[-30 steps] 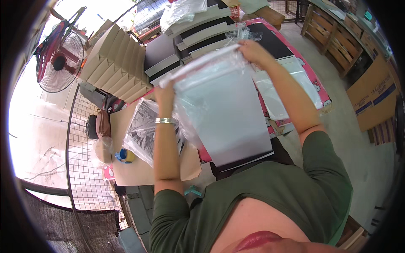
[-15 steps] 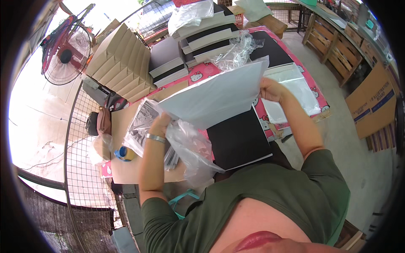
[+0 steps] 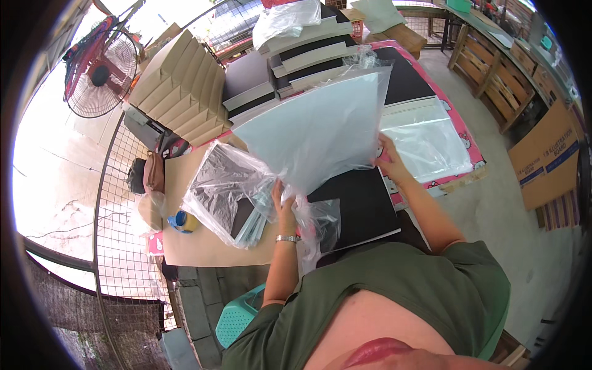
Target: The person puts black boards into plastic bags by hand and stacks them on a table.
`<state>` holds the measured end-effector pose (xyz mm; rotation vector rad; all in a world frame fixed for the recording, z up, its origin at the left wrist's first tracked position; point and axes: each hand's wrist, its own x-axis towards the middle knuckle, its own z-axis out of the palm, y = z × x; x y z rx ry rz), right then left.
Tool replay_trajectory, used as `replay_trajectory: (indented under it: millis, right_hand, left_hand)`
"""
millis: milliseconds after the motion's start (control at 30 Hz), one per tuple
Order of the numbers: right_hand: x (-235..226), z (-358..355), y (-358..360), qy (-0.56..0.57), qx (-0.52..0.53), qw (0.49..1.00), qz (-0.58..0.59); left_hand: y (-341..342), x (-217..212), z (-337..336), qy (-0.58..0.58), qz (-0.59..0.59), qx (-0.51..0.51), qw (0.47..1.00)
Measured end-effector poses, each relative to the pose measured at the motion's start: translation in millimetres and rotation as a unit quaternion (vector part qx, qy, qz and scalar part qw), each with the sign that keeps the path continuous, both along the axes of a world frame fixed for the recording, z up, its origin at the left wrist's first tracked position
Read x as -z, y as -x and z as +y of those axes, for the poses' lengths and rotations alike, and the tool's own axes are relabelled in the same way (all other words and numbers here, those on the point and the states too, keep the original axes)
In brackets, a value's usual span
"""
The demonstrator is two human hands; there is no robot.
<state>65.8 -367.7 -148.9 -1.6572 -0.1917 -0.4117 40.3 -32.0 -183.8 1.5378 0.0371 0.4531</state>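
Pale grey-white, the large flat sheet (image 3: pixel 320 132) sits inside a clear plastic bag (image 3: pixel 311 219) and is held tilted above the table (image 3: pixel 197 246), its upper corner raised toward the stacked boxes (image 3: pixel 302 55). The left hand (image 3: pixel 285 206) grips the sheet's lower edge through the bunched plastic, fingers curled upward and wrist bent; a metal watch (image 3: pixel 287 238) circles the wrist, and the forearm runs straight up from the lower edge of the view. The right hand (image 3: pixel 390 161) pinches the sheet's right edge, with the arm extended forward and bent at the elbow. Both hands are closed on the sheet.

Directly below the sheet lies a black board (image 3: pixel 357 206), flat on the table. To its left rests a second clear bag with dark contents (image 3: pixel 225 191). Right of the sheet, an empty clear bag (image 3: pixel 425 142) lies flat on a pink cloth (image 3: pixel 459 172). A roll of tape (image 3: pixel 182 221) sits near the table's left edge, just beside a wire mesh fence (image 3: pixel 123 203). Folded cardboard cartons (image 3: pixel 179 89) stand beyond, and a fan (image 3: pixel 98 74) stands farther left.
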Motion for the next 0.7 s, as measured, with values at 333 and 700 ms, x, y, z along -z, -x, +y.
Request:
replay_trajectory:
  millis: [333, 700]
  right_hand:
    - [52.0, 16.4, -35.9, 0.239, 0.041, 0.966, 0.093]
    - [-42.4, 171.7, -97.0, 0.111, -0.211, 0.968, 0.081]
  left_hand:
    - [-28.6, 16.4, -8.2, -0.162, 0.177, 0.092, 0.966]
    - [52.8, -86.5, 63.7, 0.148, 0.160, -0.202, 0.955]
